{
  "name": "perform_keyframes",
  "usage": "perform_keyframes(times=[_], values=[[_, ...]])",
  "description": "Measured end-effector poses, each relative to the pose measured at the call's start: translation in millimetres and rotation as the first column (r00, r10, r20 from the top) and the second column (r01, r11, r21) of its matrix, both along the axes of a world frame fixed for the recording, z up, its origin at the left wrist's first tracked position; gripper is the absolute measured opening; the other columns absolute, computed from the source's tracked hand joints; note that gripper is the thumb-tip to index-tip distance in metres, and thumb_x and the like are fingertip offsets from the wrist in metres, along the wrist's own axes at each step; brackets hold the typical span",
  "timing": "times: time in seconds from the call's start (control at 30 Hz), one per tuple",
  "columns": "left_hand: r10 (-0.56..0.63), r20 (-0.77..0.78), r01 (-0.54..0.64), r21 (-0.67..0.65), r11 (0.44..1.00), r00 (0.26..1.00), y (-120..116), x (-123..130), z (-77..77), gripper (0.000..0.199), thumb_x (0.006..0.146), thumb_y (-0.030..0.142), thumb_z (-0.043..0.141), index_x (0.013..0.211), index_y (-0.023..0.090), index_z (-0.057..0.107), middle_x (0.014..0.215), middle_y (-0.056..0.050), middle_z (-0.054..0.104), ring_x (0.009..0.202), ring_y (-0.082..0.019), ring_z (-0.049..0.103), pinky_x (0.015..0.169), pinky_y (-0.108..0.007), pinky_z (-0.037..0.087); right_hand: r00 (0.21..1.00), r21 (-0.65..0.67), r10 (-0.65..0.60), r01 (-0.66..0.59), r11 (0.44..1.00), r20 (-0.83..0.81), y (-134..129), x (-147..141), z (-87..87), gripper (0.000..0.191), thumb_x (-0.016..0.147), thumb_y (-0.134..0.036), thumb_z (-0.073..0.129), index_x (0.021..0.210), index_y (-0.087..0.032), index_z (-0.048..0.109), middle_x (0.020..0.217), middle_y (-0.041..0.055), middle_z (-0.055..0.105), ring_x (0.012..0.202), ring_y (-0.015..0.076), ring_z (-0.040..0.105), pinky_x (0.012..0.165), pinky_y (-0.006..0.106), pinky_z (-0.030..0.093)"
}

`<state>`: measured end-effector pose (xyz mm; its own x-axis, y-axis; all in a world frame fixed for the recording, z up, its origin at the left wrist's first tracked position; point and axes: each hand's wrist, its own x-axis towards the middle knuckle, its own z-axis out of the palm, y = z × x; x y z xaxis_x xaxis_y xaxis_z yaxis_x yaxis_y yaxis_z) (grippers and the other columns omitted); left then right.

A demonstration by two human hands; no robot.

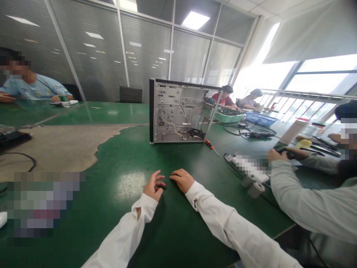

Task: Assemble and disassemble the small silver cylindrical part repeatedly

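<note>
My left hand (154, 186) rests on its side on the green tabletop (111, 208), fingers apart and loosely bent, holding nothing. Palm down beside it lies my right hand (182, 179), its fingers lightly curved on the surface with nothing visible in them. A small gap separates the two hands. Beyond them a computer case (180, 111) stands upright with its side panel off. Loose cables (171, 125) and a black fan-like part (196, 132) show inside. A screwdriver (209, 145) with an orange and black handle lies at the case's lower right corner, apart from my hands.
To the right are a power strip (251, 163), two white rolls (256, 189) and a co-worker's sleeve (298, 201). A green basket (230, 118) and a blue basket (260, 120) stand farther back. The table covering has a torn brown patch (64, 145) at left. Other people sit around.
</note>
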<state>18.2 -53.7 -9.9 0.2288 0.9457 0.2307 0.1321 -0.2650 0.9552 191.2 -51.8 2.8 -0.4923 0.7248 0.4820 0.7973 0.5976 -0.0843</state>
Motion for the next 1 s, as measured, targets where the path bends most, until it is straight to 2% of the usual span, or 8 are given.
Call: perform_keyframes(times=[0.13,0.23,0.3,0.37,0.43,0.5,0.73,1.0], values=[[-0.001,-0.005,0.001,0.003,1.000,1.000,-0.4,-0.1,-0.4,0.063,0.052,0.005,0.037,0.112,0.019,0.031,0.095,-0.006,0.053,0.067,-0.011,0.059,0.045,-0.018,0.038,1.000,0.044,-0.024,0.023,0.999,0.010,-23.4,32.4,5.1,0.030,0.077,-0.009,0.035,0.093,-0.019,0.057,0.086,0.0054,0.060,0.079,0.0144,0.052,0.070,0.025,0.043],[-0.001,-0.002,0.001,0.007,1.000,1.000,-0.8,0.0,-1.3,0.061,0.053,0.004,0.037,0.111,0.018,0.032,0.093,-0.006,0.053,0.067,-0.011,0.058,0.047,-0.018,0.039,0.978,0.165,-0.205,0.197,0.966,0.031,-56.0,89.1,12.7,0.028,0.078,-0.015,0.037,0.100,-0.018,0.054,0.090,0.0062,0.060,0.080,0.0156,0.054,0.071,0.026,0.042],[0.004,-0.002,-0.004,0.010,1.000,1.000,-0.8,0.4,-2.0,0.059,0.053,0.004,0.038,0.110,0.018,0.033,0.092,-0.005,0.054,0.067,-0.011,0.058,0.048,-0.018,0.039,0.916,0.238,-0.401,0.384,0.892,0.027,-77.5,135.4,17.8,0.026,0.078,-0.022,0.039,0.098,-0.018,0.055,0.086,0.0060,0.062,0.075,0.0156,0.056,0.066,0.025,0.042],[0.012,-0.010,-0.012,0.008,1.000,1.000,-0.7,0.7,-2.5,0.058,0.054,0.004,0.038,0.110,0.018,0.033,0.091,-0.005,0.054,0.067,-0.011,0.058,0.048,-0.019,0.040,0.783,0.312,-0.621,0.586,0.748,0.017,-96.0,179.4,21.6,0.025,0.079,-0.027,0.039,0.096,-0.019,0.056,0.084,0.0053,0.062,0.069,0.0162,0.057,0.061,0.025,0.041],[0.020,-0.023,-0.020,0.009,1.000,1.000,-0.3,0.9,-2.8,0.058,0.055,0.005,0.039,0.111,0.018,0.033,0.090,-0.005,0.055,0.067,-0.011,0.059,0.048,-0.019,0.040,0.663,0.344,-0.745,0.683,0.644,0.079,-110.2,213.7,23.0,0.027,0.079,-0.030,0.037,0.094,-0.018,0.057,0.084,0.0060,0.062,0.066,0.0180,0.057,0.057,0.027,0.040],[0.025,-0.033,-0.024,0.015,1.000,0.999,0.0,0.8,-3.0,0.058,0.055,0.005,0.039,0.111,0.018,0.034,0.090,-0.005,0.055,0.067,-0.011,0.059,0.048,-0.018,0.041,0.583,0.338,-0.792,0.720,0.606,0.179,-119.4,235.7,21.7,0.027,0.078,-0.030,0.035,0.091,-0.019,0.057,0.084,0.0064,0.061,0.065,0.0195,0.057,0.055,0.028,0.039],[0.040,-0.028,-0.040,0.011,0.999,0.999,-1.1,0.3,-2.0,0.057,0.055,0.005,0.041,0.110,0.019,0.035,0.089,-0.004,0.056,0.067,-0.010,0.058,0.048,-0.017,0.041,0.571,0.241,-0.794,0.756,0.608,0.211,-123.6,252.2,13.8,0.024,0.077,-0.027,0.036,0.087,-0.017,0.055,0.084,0.0075,0.059,0.072,0.0206,0.057,0.059,0.028,0.040],[0.047,-0.016,-0.047,-0.003,0.999,0.999,-1.0,0.6,-2.6,0.054,0.056,0.009,0.041,0.109,0.018,0.036,0.087,-0.004,0.056,0.067,-0.011,0.058,0.051,-0.020,0.042,0.511,0.129,-0.843,0.837,0.532,0.168,-125.5,250.1,20.7,0.026,0.078,-0.030,0.031,0.086,-0.018,0.052,0.083,0.0088,0.059,0.069,0.0227,0.056,0.057,0.030,0.039]])
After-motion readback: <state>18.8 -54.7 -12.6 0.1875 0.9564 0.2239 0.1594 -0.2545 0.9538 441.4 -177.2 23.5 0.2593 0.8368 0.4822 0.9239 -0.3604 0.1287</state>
